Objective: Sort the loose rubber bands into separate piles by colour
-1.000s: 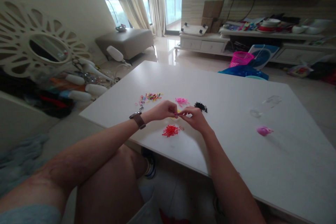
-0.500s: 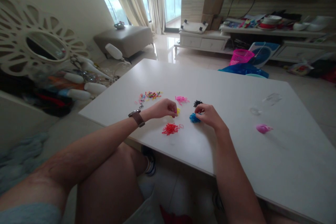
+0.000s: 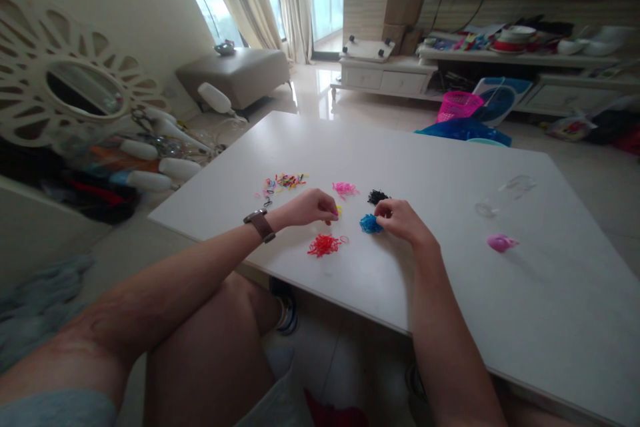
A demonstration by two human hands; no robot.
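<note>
Blue bands [image 3: 370, 223] lie heaped on the white table [image 3: 450, 293], the right hand's [image 3: 400, 219] curled fingertips at their side and the black bands [image 3: 377, 197] just behind, while the pinched left hand [image 3: 316, 207] partly hides the yellow bands [image 3: 339, 211]; whether either hand grips a band I cannot tell. Pink bands [image 3: 345, 189] sit beyond, mixed bands [image 3: 289, 181] past the left wrist, and red bands [image 3: 325, 245] toward the near edge. Broad tabletop stretches from the right hand to a pink plastic object [image 3: 501, 243] and onward to the right edge.
</note>
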